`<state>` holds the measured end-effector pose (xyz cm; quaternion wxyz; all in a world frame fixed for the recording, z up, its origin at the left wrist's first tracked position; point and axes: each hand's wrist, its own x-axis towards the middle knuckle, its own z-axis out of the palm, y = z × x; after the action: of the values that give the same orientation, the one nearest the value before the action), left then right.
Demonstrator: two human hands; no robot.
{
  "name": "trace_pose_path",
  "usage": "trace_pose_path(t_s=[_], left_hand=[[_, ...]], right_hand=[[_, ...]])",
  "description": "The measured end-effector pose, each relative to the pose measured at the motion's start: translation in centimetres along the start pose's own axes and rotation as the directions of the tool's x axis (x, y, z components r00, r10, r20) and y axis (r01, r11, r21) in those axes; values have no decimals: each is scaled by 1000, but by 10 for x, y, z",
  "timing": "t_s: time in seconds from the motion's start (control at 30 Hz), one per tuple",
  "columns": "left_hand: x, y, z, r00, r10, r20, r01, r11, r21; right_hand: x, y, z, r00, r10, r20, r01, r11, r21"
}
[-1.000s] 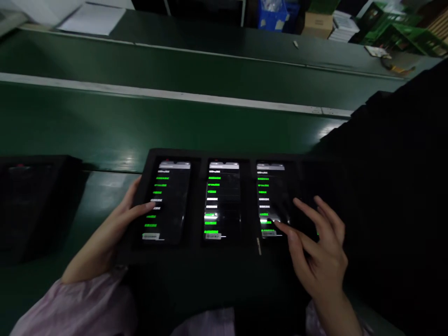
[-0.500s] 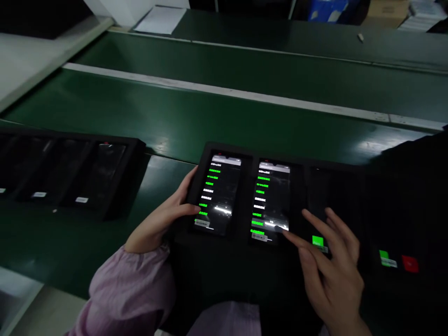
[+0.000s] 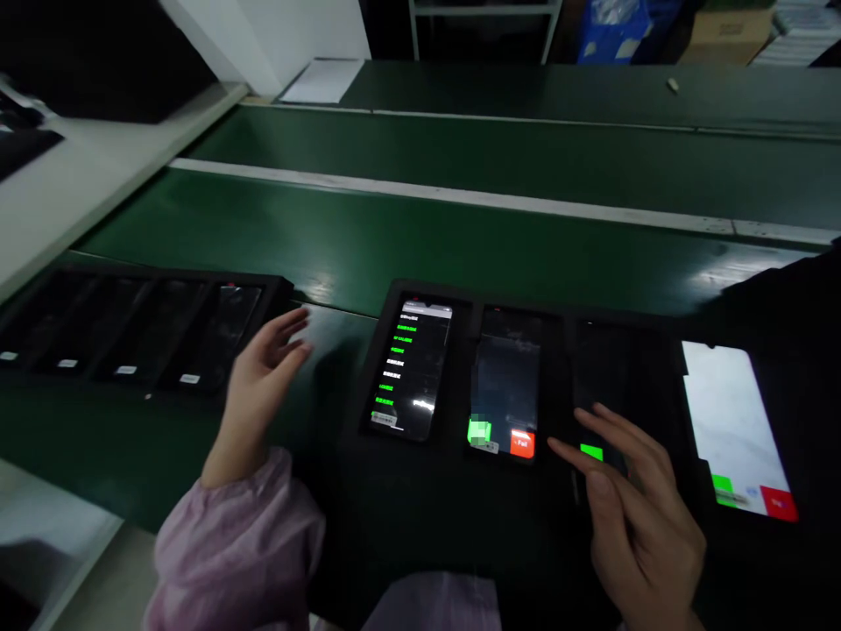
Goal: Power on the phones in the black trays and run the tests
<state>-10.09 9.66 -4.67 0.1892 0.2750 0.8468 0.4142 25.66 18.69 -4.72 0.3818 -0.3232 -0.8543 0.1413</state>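
Note:
A black tray (image 3: 407, 491) in front of me holds several phones side by side. The leftmost phone (image 3: 413, 368) shows a list of green lines. The second phone (image 3: 505, 390) shows a green and a red button at its foot. The third phone (image 3: 601, 386) is dark with a green patch. The rightmost phone (image 3: 729, 421) has a white screen. My right hand (image 3: 640, 508) hovers open over the third phone, fingers spread. My left hand (image 3: 259, 381) is open in the air, left of the tray, holding nothing.
A second black tray (image 3: 39, 386) with several dark phones lies at the left on the green belt (image 3: 420, 237). A white bench (image 3: 59, 202) runs along the far left. Paper (image 3: 325, 81), boxes and crates sit beyond the belt.
My left hand has let go of the tray's left edge and lifted away to the left. The second phone's list gave way to green and red buttons. The rightmost screen turned white.

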Motion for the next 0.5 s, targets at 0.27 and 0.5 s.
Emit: trace_pose_path(t_s=[0.27, 0.5], left_hand=[[-8, -33, -47, 979, -53, -195, 145, 856, 497], [-38, 20, -42, 989, 55, -138, 25, 853, 521]], right_hand=[[-3, 0, 0, 998, -34, -51, 35, 999, 15], [2, -14, 16, 983, -68, 170, -31, 855, 518]])
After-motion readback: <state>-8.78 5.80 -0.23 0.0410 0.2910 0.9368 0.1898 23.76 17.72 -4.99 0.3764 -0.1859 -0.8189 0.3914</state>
